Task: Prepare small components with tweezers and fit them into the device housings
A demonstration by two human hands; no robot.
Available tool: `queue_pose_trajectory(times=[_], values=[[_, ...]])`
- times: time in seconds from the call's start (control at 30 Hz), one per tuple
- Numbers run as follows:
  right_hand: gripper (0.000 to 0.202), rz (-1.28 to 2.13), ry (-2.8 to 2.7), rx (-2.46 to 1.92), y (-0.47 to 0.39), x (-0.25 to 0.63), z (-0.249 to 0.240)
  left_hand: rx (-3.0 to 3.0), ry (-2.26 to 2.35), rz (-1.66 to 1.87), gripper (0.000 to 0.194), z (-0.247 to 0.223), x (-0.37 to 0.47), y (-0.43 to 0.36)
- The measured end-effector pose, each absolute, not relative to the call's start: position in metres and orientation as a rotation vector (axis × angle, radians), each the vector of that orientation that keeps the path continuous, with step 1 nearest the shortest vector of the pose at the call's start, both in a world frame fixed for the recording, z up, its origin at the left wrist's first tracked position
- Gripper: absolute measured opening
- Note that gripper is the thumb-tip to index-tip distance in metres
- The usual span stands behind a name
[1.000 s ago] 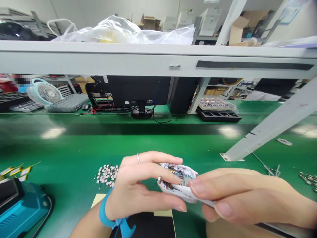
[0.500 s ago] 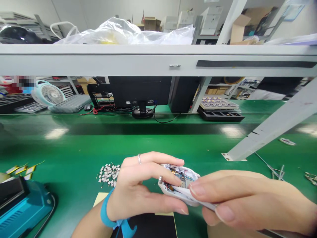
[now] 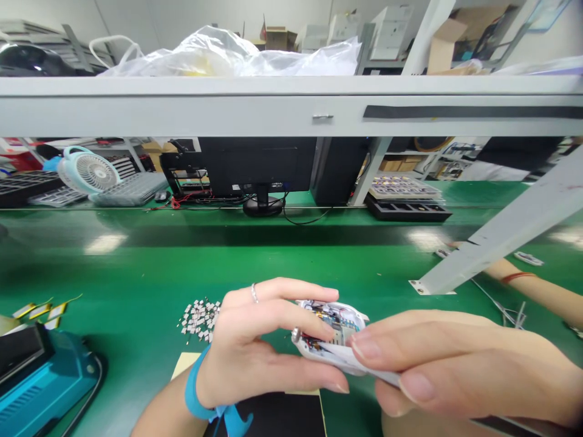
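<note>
My left hand [image 3: 268,340] holds a small white oval device housing [image 3: 337,363] between its thumb and fingers, above the bench. The housing is open on top, with a circuit board [image 3: 334,321] and fine wires inside; a small metal cylinder sits at its near left corner. Pinched between thumb and fingers of my right hand [image 3: 446,364] is a slim pale metal tool, apparently tweezers [image 3: 385,376]. Its narrow end points left into the housing's near side, and my right fingertips hide part of both. Where exactly the tip touches cannot be made out.
Several small white parts with leads [image 3: 199,318] lie in a pile behind my left wrist. A black pad [image 3: 277,416] lies below my hands. Left stands a teal machine [image 3: 59,376]. At right, another person's arm [image 3: 537,285] reaches past a slanted white post [image 3: 501,221].
Another person's arm has come in from the right, reaching behind the slanted post to a white part. My hands and the housing stay nearly where they were.
</note>
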State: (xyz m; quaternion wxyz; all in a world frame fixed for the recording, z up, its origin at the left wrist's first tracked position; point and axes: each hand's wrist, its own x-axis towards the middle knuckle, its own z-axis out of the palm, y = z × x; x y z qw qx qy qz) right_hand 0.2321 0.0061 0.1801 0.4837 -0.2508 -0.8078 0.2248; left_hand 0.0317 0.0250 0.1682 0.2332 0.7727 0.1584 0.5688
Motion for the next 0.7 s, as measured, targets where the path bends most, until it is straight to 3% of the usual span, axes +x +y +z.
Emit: queue_pose_trajectory(times=[0.27,0.47,0.7], values=[[0.015,0.462,-1.851,-0.655,-0.007,0.22,0.189,2.139,0.464,1.584,0.034,0.167,0.031,0.021],[0.021,0.482,-1.954,-0.364,-0.005,0.214,0.201,2.188,0.47,1.567,0.033,0.168,0.028,0.02],[0.011,0.408,-1.805,-0.475,-0.009,0.211,0.188,2.103,0.468,1.594,0.039,0.167,0.028,0.017]])
